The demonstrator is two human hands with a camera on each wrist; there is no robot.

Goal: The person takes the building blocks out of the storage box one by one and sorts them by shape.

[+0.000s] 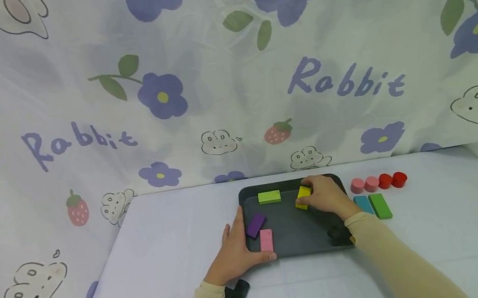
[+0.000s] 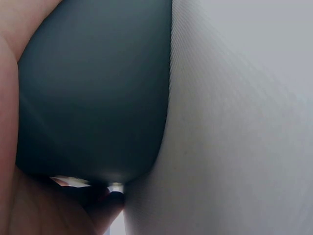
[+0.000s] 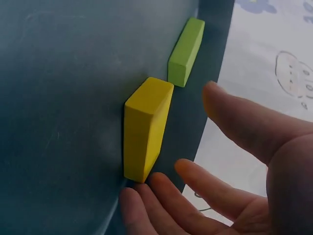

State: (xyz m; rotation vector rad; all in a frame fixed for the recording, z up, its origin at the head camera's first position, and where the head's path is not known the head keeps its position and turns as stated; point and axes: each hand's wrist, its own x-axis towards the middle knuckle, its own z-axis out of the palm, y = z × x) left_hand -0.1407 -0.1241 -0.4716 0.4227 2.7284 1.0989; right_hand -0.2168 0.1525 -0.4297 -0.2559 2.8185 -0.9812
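A dark rectangular baking tray [image 1: 298,235] lies on the table. My left hand [image 1: 235,250] holds its near left corner, fingers along the left side and thumb at the front rim; in the left wrist view the tray wall [image 2: 98,98] fills the space beside the hand. Over the tray's far right part, my right hand [image 1: 327,196] is at a yellow block [image 3: 146,127]. Its fingertips are right by one end of that block, while the thumb stands apart from it. A light green block [image 1: 269,197], a purple block [image 1: 256,225] and a pink block [image 1: 266,240] also lie in the tray.
Right of the tray are two pink cylinders [image 1: 357,185] and two red cylinders [image 1: 399,179] in a row. In front of them lie a blue block [image 1: 363,204] and a green block [image 1: 380,206]. A printed curtain [image 1: 231,93] hangs behind the table.
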